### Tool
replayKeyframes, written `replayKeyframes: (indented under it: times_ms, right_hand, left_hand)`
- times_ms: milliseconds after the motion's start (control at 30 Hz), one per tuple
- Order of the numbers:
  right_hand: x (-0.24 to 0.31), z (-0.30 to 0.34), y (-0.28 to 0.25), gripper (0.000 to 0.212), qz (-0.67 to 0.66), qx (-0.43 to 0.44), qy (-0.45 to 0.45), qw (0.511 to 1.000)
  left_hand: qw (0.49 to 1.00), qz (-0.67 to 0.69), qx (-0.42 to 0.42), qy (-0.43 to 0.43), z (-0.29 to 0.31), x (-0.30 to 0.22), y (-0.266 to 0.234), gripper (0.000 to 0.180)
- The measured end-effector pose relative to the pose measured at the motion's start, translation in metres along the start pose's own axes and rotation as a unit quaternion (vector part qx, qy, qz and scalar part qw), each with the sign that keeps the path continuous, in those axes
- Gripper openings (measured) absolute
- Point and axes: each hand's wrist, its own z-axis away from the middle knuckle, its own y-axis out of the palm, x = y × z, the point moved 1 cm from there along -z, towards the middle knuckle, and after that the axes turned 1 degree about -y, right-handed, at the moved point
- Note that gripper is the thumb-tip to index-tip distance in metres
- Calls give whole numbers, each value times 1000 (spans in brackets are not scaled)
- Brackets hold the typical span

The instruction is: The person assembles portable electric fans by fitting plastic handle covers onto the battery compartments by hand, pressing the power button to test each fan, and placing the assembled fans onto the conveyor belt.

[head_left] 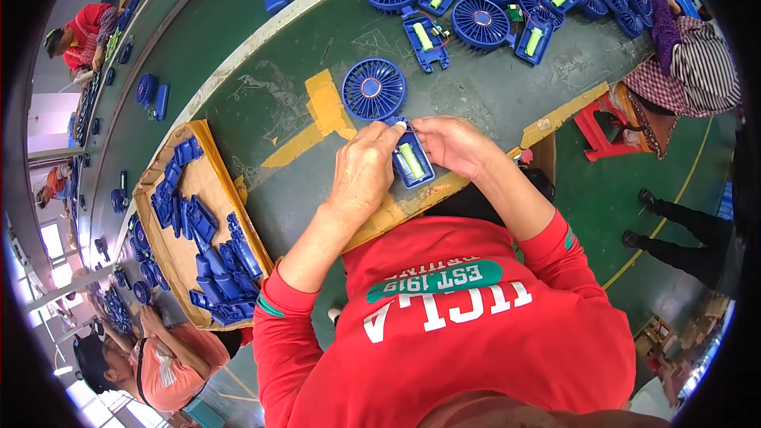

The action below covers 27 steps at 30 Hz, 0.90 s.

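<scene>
A blue handheld fan lies at the near edge of the worktable, its round grille (372, 89) pointing away from me. Its handle (415, 177) is uncovered and shows a light green battery (411, 159) inside. My left hand (365, 162) is closed at the handle's left side, with thumb and fingertips pinching where the handle meets the grille. From the right, my right hand (456, 145) grips the same upper end, its fingers curled against the edge. Whatever small part lies between the fingertips is hidden.
Several fans with uncovered handles (480, 22) crowd the table's far right. A cardboard box (143, 198) of blue handle covers (202, 218) stands at my left. Beyond a pale rail, a belt (198, 55) carries more fans. Co-workers sit left and right, near a red stool (594, 131).
</scene>
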Motion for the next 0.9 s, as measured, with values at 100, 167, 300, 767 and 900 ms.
replayKeyframes:
  times_ms: [100,167,300,767,900]
  right_hand:
    - [3,3,6,27,38,-33,-10,999]
    - [2,3,5,28,62,-27,-23,997]
    - [-1,4,6,27,88,-49,-46,994]
    - [7,6,6,30,2,-13,-3,1000]
    - [7,5,4,31,16,-4,-3,1000]
  left_hand:
    - [1000,16,-19,-20,0,2,1,26]
    - [998,30,-33,-32,-1,2,2,26]
    - [997,38,-15,-71,-1,1,1,29]
    - [991,70,-6,-113,-1,0,0,28]
    - [990,79,-25,-112,-1,2,2,28]
